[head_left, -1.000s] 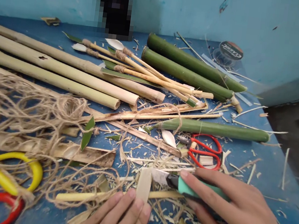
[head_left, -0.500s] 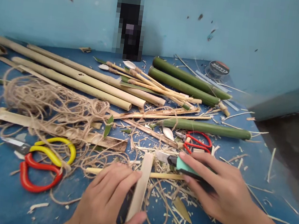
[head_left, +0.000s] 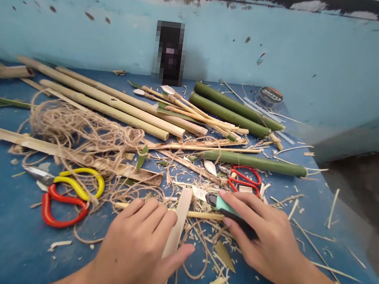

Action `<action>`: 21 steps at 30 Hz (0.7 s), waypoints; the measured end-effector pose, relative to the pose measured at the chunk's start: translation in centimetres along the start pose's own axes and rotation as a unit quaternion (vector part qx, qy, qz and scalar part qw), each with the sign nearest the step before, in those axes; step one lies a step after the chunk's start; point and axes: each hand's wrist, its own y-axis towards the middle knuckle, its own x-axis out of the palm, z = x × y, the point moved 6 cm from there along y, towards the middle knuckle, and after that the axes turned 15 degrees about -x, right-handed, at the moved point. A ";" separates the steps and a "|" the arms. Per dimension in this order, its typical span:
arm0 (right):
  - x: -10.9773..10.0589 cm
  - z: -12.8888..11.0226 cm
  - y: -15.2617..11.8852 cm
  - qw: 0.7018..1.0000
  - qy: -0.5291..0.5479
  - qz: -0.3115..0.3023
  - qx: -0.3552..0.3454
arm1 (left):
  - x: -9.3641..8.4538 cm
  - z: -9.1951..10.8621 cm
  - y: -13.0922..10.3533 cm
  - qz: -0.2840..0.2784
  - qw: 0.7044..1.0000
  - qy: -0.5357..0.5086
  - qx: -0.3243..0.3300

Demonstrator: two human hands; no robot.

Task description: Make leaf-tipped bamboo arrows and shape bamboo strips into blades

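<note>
A pale flat bamboo strip (head_left: 180, 214) lies lengthwise in front of me, crossing a thin yellowish stick (head_left: 203, 215). My left hand (head_left: 142, 247) is closed on the strip, with the thumb laid across it and the fingers curled at its left edge. My right hand (head_left: 264, 234) grips a mint-green and black utility knife (head_left: 226, 206) whose blade points left. The blade's tip is close to the far end of the strip; whether they touch I cannot tell. Pale shavings (head_left: 199, 231) and loose twine (head_left: 199, 272) lie around both hands.
Red-and-yellow scissors (head_left: 72, 196) lie left, beside tangled twine (head_left: 57, 119). Small red-handled scissors (head_left: 245, 179) rest beyond my right hand. Dry bamboo poles (head_left: 111, 100), green bamboo pieces (head_left: 230, 115) and a spool (head_left: 270, 95) lie further back. A blurred dark object (head_left: 170, 54) leans against the wall.
The view has tilted up, showing more wall. My right hand and the knife have shifted slightly left, bringing the blade nearer the strip's end. The left hand stays on the strip.
</note>
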 end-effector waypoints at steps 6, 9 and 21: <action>0.1 -0.3 0.1 1.000 0.010 0.010 -0.012 | 1.1 0.9 0.6 -0.081 0.994 0.049 -0.060; -0.1 -0.2 0.1 1.000 0.021 0.019 -0.011 | 1.2 0.2 0.6 -0.105 0.990 0.017 -0.096; -1.7 -2.1 0.3 0.993 -0.008 0.069 -0.093 | 3.3 -2.1 -1.4 -0.310 0.747 -0.524 -0.265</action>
